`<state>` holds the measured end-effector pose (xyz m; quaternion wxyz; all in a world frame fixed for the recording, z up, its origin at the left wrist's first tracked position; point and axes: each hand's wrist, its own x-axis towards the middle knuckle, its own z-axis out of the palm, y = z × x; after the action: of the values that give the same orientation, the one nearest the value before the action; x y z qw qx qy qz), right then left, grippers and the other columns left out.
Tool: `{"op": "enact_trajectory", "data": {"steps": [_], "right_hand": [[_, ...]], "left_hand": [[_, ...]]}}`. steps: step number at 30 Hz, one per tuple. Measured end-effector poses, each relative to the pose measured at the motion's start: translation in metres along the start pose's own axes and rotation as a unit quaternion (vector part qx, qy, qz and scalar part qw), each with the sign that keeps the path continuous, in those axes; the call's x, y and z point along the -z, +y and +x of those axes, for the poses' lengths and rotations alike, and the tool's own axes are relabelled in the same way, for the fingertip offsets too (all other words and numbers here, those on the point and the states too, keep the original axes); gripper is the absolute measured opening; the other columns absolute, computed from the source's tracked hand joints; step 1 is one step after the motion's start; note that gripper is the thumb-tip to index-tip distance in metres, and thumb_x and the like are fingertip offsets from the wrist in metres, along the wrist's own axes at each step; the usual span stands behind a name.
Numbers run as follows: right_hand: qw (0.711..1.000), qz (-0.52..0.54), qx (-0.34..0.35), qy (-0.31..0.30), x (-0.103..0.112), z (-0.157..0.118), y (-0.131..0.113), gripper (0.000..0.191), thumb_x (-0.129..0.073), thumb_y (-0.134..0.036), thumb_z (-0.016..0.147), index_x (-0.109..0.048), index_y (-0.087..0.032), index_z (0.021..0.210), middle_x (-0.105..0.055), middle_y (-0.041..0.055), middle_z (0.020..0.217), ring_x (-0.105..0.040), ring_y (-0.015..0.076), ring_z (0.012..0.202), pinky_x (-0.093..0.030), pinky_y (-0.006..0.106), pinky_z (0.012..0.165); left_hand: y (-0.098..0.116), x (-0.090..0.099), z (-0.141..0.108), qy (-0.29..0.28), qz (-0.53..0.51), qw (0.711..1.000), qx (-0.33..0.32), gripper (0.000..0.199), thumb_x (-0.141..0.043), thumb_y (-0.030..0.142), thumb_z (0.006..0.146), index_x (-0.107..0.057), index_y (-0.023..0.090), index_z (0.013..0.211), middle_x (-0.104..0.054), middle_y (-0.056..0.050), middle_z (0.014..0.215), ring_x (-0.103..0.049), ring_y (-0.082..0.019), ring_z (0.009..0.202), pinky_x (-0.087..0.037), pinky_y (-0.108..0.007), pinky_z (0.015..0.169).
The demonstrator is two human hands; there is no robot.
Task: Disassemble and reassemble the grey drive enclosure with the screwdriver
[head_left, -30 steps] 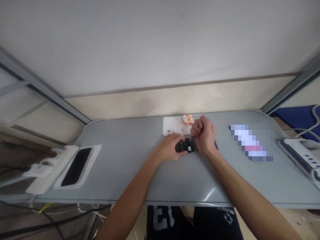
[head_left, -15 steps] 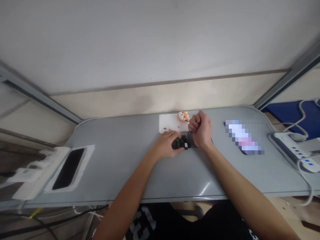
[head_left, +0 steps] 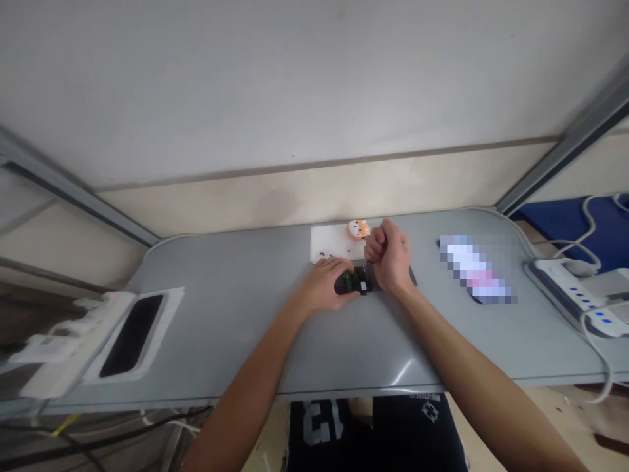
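Note:
A dark device with an exposed green circuit board lies on the grey table, near its middle. My left hand grips its left end, thumb on the near side and fingers on the far side. Over the device's right part my right hand is closed in a fist, and whatever it holds is hidden. Behind the hands, a white sheet carries several small dark bits. An orange and white animal-faced object sits at the sheet's right side.
On the right lie a phone with a blurred screen and a white power strip with cables. At the left, a black phone rests on white paper beside another power strip. A wall stands behind the grey table.
The view has shifted slightly. My right fist has moved a little left, and more of the dark surface shows at its right. My left hand keeps its grip on the device.

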<state>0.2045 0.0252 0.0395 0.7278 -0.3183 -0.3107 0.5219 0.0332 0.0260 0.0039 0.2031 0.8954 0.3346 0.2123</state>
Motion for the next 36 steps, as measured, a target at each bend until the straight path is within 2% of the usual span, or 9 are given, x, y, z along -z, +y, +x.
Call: {"op": "enact_trajectory", "data": {"steps": [5, 10, 15, 18, 20, 23, 29, 33, 36], "right_hand": [[0.997, 0.001, -0.023, -0.071, 0.006, 0.004, -0.002, 0.042, -0.065, -0.056, 0.093, -0.057, -0.021, 0.071, -0.040, -0.0029, 0.063, -0.035, 0.0098, 0.052, -0.029, 0.026, 0.047], [0.990, -0.001, -0.044, -0.138, 0.017, 0.009, -0.008, 0.039, -0.066, -0.059, 0.091, -0.065, -0.021, 0.083, -0.049, -0.0003, 0.076, -0.052, 0.0122, 0.064, -0.042, 0.029, 0.059], [0.984, -0.056, -0.019, -0.165, 0.024, 0.008, -0.007, 0.043, -0.071, -0.059, 0.088, -0.053, -0.022, 0.076, -0.053, -0.0016, 0.072, -0.050, 0.0112, 0.058, -0.038, 0.028, 0.056], [0.986, -0.060, -0.018, -0.153, 0.023, 0.007, -0.004, 0.048, -0.071, -0.060, 0.088, -0.042, -0.024, 0.074, -0.037, -0.0072, 0.059, -0.033, 0.0091, 0.049, -0.028, 0.025, 0.049], [0.987, -0.060, -0.030, -0.146, 0.021, 0.007, -0.004, 0.052, -0.069, -0.065, 0.087, -0.040, -0.024, 0.074, -0.028, -0.0084, 0.058, -0.023, 0.0089, 0.048, -0.023, 0.025, 0.047], [0.986, -0.040, -0.055, -0.150, 0.019, 0.008, -0.007, 0.052, -0.058, -0.074, 0.089, -0.048, -0.024, 0.078, -0.032, -0.0056, 0.063, -0.028, 0.0110, 0.052, -0.029, 0.026, 0.048], [0.982, -0.013, -0.072, -0.174, 0.021, 0.006, -0.013, 0.042, -0.074, -0.059, 0.086, -0.053, -0.023, 0.079, -0.054, 0.0007, 0.084, -0.053, 0.0126, 0.067, -0.044, 0.028, 0.060], [0.985, -0.016, -0.065, -0.156, 0.020, 0.005, -0.010, 0.048, -0.075, -0.060, 0.084, -0.043, -0.024, 0.077, -0.037, -0.0071, 0.062, -0.031, 0.0081, 0.049, -0.028, 0.023, 0.047], [0.986, -0.006, -0.072, -0.152, 0.017, 0.006, -0.009, 0.048, -0.064, -0.071, 0.087, -0.055, -0.024, 0.084, -0.036, -0.0055, 0.064, -0.032, 0.0099, 0.052, -0.029, 0.024, 0.047]], "left_hand": [[-0.005, 0.020, -0.008, 0.073, 0.036, 0.992, 0.097, 0.016, -0.055, 0.022, 0.093, -0.060, 0.022, 0.108, -0.069, -0.005, 0.106, -0.065, -0.022, 0.100, -0.048, -0.037, 0.092], [-0.009, 0.026, -0.013, -0.007, 0.055, 0.979, 0.196, 0.010, -0.055, 0.026, 0.092, -0.063, 0.026, 0.097, -0.065, 0.002, 0.074, -0.057, -0.017, 0.062, -0.039, -0.029, 0.062], [-0.010, 0.017, -0.011, -0.002, 0.056, 0.981, 0.184, 0.012, -0.054, 0.022, 0.090, -0.064, 0.026, 0.097, -0.065, 0.003, 0.073, -0.058, -0.017, 0.063, -0.040, -0.028, 0.064], [-0.013, 0.012, -0.010, 0.008, 0.075, 0.980, 0.184, 0.012, -0.054, 0.020, 0.090, -0.063, 0.025, 0.094, -0.067, 0.001, 0.078, -0.060, -0.018, 0.067, -0.043, -0.030, 0.066], [-0.012, 0.011, -0.009, 0.040, 0.099, 0.981, 0.160, 0.012, -0.053, 0.019, 0.091, -0.064, 0.023, 0.096, -0.069, -0.003, 0.090, -0.064, -0.021, 0.081, -0.048, -0.033, 0.074], [-0.005, 0.012, -0.007, 0.082, 0.105, 0.988, 0.084, 0.017, -0.057, 0.022, 0.093, -0.065, 0.022, 0.107, -0.068, -0.008, 0.111, -0.063, -0.025, 0.108, -0.049, -0.039, 0.096], [0.005, 0.001, -0.004, -0.002, 0.015, 1.000, -0.013, 0.054, -0.077, 0.036, 0.086, -0.056, 0.027, 0.135, -0.064, -0.006, 0.137, -0.057, -0.028, 0.129, -0.041, -0.046, 0.114], [0.000, -0.009, -0.004, -0.014, 0.006, 1.000, 0.014, 0.048, -0.078, 0.037, 0.086, -0.059, 0.028, 0.129, -0.069, -0.005, 0.128, -0.061, -0.029, 0.124, -0.043, -0.048, 0.110], [-0.003, -0.011, -0.005, -0.003, 0.003, 1.000, 0.027, 0.043, -0.079, 0.038, 0.086, -0.061, 0.027, 0.123, -0.070, -0.005, 0.125, -0.062, -0.029, 0.123, -0.044, -0.048, 0.109]]}}
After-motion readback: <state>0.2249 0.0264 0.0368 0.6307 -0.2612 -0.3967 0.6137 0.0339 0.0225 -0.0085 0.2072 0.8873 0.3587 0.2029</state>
